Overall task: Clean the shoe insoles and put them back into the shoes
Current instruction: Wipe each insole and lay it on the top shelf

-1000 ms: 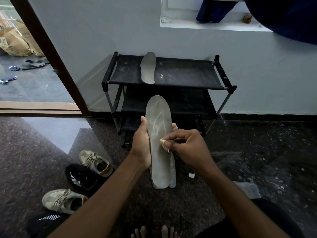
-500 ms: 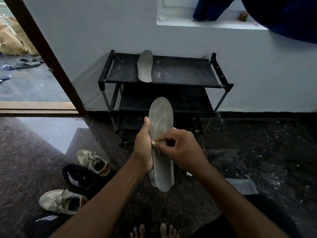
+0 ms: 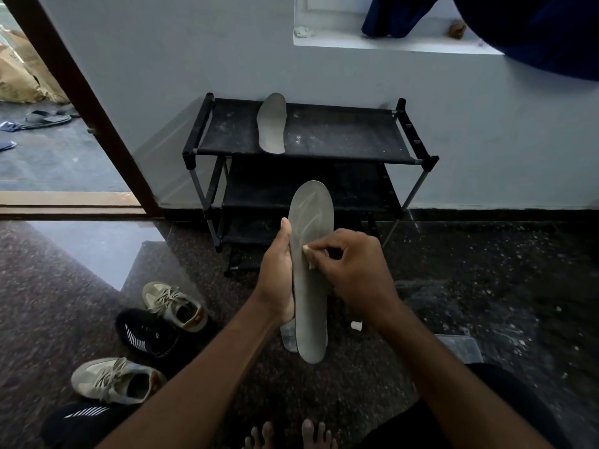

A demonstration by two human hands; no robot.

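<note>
– Firstly, the grips. What was found?
– The left hand gripped a grey insole at mid-length, with the thumb laid up its left edge and the fingers wrapped behind. The insole stood upright in the air before the person, toe end up. The right hand had its fingers curled and pinched a small pale wad against the middle of the insole's face. What the wad was made of could not be told.
– Anything else in the left hand?
– A second insole showed its heel edge behind the first, low on the left. How it was held could not be seen.
– And further out?
– A third insole lay flat on the top shelf of a black shoe rack set against the wall. On the dark speckled floor to the left, one beige sneaker touched a black shoe. Another beige sneaker lay nearer the person. Another black shoe sat at the bottom edge, partly cut off. A small white object lay just right of the held insole's heel, and a clear plastic container lay near the right forearm. Slippers lay beyond the open doorway.
</note>
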